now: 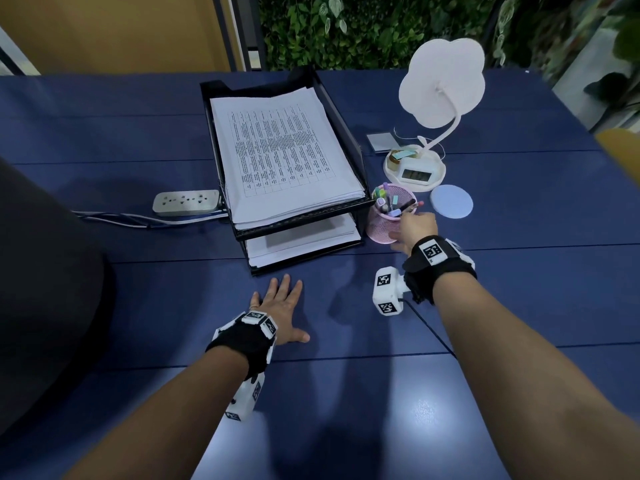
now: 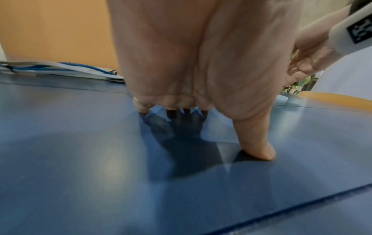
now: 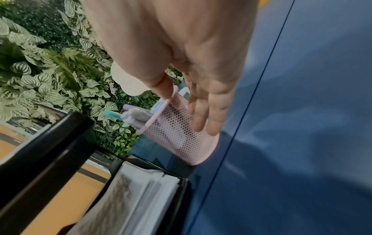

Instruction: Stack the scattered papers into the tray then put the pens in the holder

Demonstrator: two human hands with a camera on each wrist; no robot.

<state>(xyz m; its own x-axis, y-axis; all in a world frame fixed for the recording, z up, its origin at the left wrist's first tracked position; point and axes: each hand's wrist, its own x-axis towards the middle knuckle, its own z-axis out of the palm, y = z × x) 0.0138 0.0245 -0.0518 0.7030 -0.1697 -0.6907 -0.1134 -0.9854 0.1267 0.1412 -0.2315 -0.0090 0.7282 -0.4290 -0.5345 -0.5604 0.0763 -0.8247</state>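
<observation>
The blue bench [image 1: 519, 271] carries everything; I see no loose sheets or pens left lying on it. The black two-tier tray [image 1: 346, 140] stands at centre back. Its upper tier holds a thick stack of papers [image 1: 277, 150], top sheet printed with a table, edges fairly square; the lower tier holds a thinner stack. I judge the paper step done.

Right of the tray stand a white lamp [image 1: 441, 81], with a small clock on its base, and a round blue coaster [image 1: 452, 201]. A power strip [image 1: 187, 201] lies left of the tray.

The pink mesh holder [image 1: 389, 220] stands upright, just beside the tray's front right corner. The pens [image 1: 394, 202] stand inside it, caps up, leaning toward the rim.

My left hand [image 1: 282, 308] lies flat on the bench in front of the tray, fingers spread, holding nothing; probably just bracing. My right hand [image 1: 414, 232] is at the holder, fingers [image 3: 203, 114] straight along the mesh, thumb near the rim, gripping nothing. The head view suggests it is near the last pen; whether it touches that pen I cannot tell. My judgement: the task is nearly complete.
</observation>
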